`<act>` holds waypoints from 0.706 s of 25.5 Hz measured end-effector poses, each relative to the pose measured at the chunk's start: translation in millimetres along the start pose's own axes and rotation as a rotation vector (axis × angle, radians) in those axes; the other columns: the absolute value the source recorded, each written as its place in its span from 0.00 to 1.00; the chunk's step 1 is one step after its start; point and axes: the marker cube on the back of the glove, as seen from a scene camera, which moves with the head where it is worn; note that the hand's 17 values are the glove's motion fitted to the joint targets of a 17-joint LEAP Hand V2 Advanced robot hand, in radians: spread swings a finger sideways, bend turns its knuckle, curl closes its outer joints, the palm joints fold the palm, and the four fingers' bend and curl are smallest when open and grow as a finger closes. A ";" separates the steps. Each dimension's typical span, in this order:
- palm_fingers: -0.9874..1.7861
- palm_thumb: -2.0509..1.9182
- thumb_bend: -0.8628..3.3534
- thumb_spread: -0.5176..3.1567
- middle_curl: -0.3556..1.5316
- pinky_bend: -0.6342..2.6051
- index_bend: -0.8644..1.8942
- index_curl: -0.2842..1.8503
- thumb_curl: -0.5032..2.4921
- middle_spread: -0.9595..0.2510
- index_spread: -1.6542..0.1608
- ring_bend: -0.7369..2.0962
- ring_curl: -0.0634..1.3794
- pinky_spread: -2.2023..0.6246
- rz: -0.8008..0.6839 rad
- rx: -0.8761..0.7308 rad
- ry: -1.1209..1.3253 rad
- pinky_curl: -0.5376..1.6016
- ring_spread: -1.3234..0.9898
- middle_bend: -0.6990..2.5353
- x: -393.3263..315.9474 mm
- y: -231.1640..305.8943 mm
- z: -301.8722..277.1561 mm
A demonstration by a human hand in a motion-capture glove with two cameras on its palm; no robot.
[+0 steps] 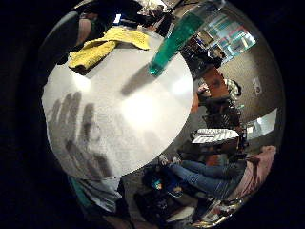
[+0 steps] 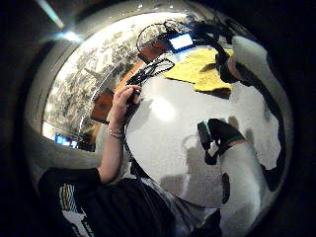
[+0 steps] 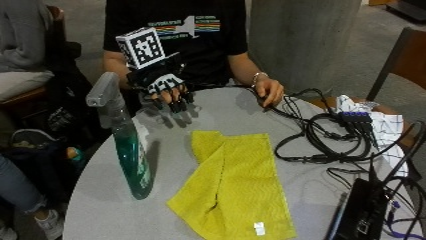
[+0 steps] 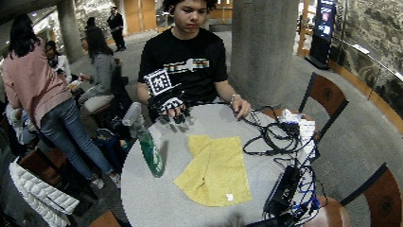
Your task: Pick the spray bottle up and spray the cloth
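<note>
Spray bottle (image 3: 126,150) upright near table (image 3: 166,165) edge, untouched; gloved right hand (image 3: 162,85) hovering above the tabletop, fingers (image 3: 174,102) extended downward and relaxed, grasping nothing.

Bottle: clear body, green liquid filling most of it, grey trigger head on top. It stands beside the yellow cloth (image 3: 233,185), apart from it; cloth lies flat, partly folded, mid-table. Hand well apart from bottle, nearer the person's side. Bare left hand (image 3: 269,92) rests at the far edge, touching black cables (image 3: 319,140). Little-finger palm view adds the hand's spread shadow on the tabletop and the bottle's base (image 1: 157,69) beside the cloth (image 1: 107,45). Thumb-side palm view shows the left hand (image 2: 123,101) at the rim; bottle not visible there.
</note>
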 end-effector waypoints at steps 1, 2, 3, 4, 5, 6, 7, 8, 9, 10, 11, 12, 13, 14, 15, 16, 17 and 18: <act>0.66 0.67 0.30 0.24 0.25 0.25 0.43 0.18 0.21 0.77 0.83 0.38 0.11 0.82 0.001 -0.002 0.000 0.27 0.56 0.35 -0.4 0.4 -0.4; 0.66 0.67 0.30 0.26 0.25 0.24 0.42 0.19 0.21 0.77 0.82 0.38 0.12 0.82 0.001 -0.004 0.000 0.27 0.56 0.36 -1.0 1.0 -1.0; 0.65 0.68 0.30 0.27 0.27 0.24 0.42 0.20 0.22 0.77 0.81 0.39 0.14 0.83 0.001 -0.006 0.001 0.28 0.56 0.36 -1.6 1.5 -1.6; 0.65 0.68 0.30 0.28 0.27 0.24 0.42 0.21 0.22 0.77 0.80 0.39 0.15 0.83 -0.002 -0.006 0.002 0.29 0.55 0.36 -1.9 1.9 -2.1; 0.65 0.69 0.30 0.30 0.28 0.24 0.42 0.22 0.22 0.77 0.79 0.39 0.16 0.84 -0.005 -0.005 0.005 0.30 0.55 0.36 -1.8 1.9 -2.4; 0.65 0.69 0.30 0.31 0.29 0.24 0.42 0.23 0.23 0.77 0.79 0.39 0.17 0.84 -0.007 -0.004 0.006 0.30 0.55 0.36 -1.3 1.7 -2.6; 0.64 0.69 0.30 0.32 0.30 0.24 0.42 0.24 0.23 0.76 0.78 0.39 0.18 0.84 -0.009 -0.005 0.007 0.31 0.55 0.36 -0.5 1.2 -2.6; 0.64 0.69 0.30 0.33 0.30 0.24 0.42 0.24 0.23 0.76 0.78 0.39 0.19 0.85 -0.008 -0.006 0.005 0.31 0.55 0.36 0.5 0.6 -2.7; 0.64 0.70 0.30 0.33 0.31 0.24 0.42 0.25 0.24 0.76 0.77 0.39 0.19 0.85 -0.006 -0.006 0.000 0.31 0.55 0.36 1.9 0.0 -2.7; 0.64 0.70 0.30 0.34 0.31 0.24 0.42 0.25 0.24 0.76 0.77 0.39 0.20 0.85 -0.002 -0.006 -0.010 0.31 0.55 0.36 3.5 -0.5 -2.7; 0.64 0.70 0.30 0.35 0.32 0.24 0.41 0.26 0.24 0.76 0.77 0.38 0.20 0.85 0.008 -0.007 -0.028 0.31 0.55 0.36 5.4 -0.8 -2.7; 0.64 0.70 0.29 0.36 0.32 0.24 0.41 0.26 0.24 0.76 0.76 0.38 0.20 0.85 0.023 -0.009 -0.056 0.32 0.55 0.36 7.7 -0.8 -2.9; 0.64 0.70 0.29 0.36 0.32 0.24 0.41 0.26 0.24 0.76 0.76 0.38 0.21 0.85 0.045 -0.009 -0.094 0.32 0.55 0.36 10.4 -0.6 -3.2; 0.64 0.70 0.29 0.37 0.33 0.24 0.41 0.26 0.25 0.75 0.76 0.38 0.21 0.85 0.073 -0.006 -0.137 0.32 0.55 0.36 13.5 -0.6 -3.8; 0.64 0.70 0.29 0.37 0.33 0.24 0.41 0.27 0.25 0.75 0.76 0.38 0.21 0.86 0.105 0.006 -0.183 0.32 0.55 0.36 16.8 -1.4 -4.6; 0.64 0.70 0.29 0.38 0.33 0.24 0.41 0.27 0.25 0.75 0.76 0.38 0.21 0.86 0.139 0.026 -0.225 0.32 0.55 0.35 20.2 -2.9 -5.5; 0.64 0.70 0.28 0.38 0.33 0.24 0.40 0.27 0.25 0.75 0.75 0.38 0.22 0.86 0.170 0.049 -0.261 0.32 0.55 0.35 23.1 -4.7 -6.7; 0.63 0.71 0.28 0.38 0.33 0.24 0.40 0.27 0.25 0.75 0.75 0.38 0.22 0.86 0.192 0.069 -0.289 0.32 0.55 0.35 25.6 -6.3 -8.1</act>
